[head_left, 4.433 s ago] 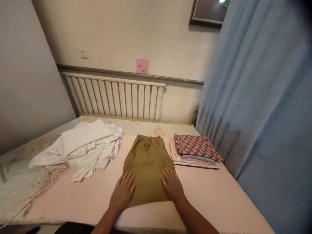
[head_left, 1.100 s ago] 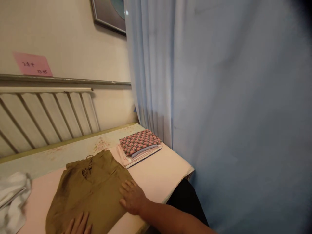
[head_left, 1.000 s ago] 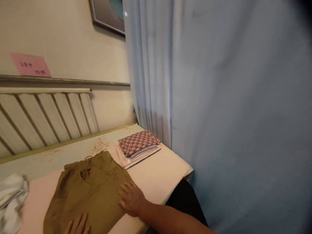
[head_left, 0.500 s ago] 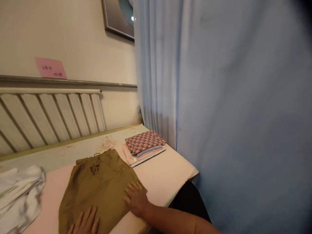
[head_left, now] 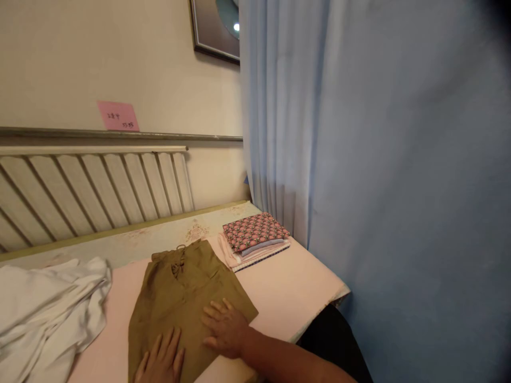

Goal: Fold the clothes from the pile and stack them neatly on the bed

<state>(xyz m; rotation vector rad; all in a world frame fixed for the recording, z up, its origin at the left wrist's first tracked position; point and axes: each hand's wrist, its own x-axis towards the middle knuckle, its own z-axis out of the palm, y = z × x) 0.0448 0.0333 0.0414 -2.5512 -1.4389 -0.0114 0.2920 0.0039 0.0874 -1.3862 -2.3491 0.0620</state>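
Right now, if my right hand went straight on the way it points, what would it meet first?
Your right hand seems to lie on the olive garment, so it would slide over that cloth, probably reaching the drawstring first, though the exact line is unclear.

single head cam here, worn by the person, so it looks forward and down across the pink surface (head_left: 299,282) from pretty close, left hand (head_left: 162,357) and right hand (head_left: 225,325) low in frame. it faces the radiator (head_left: 91,186) at an angle, blue curtain (head_left: 387,159) filling the right side
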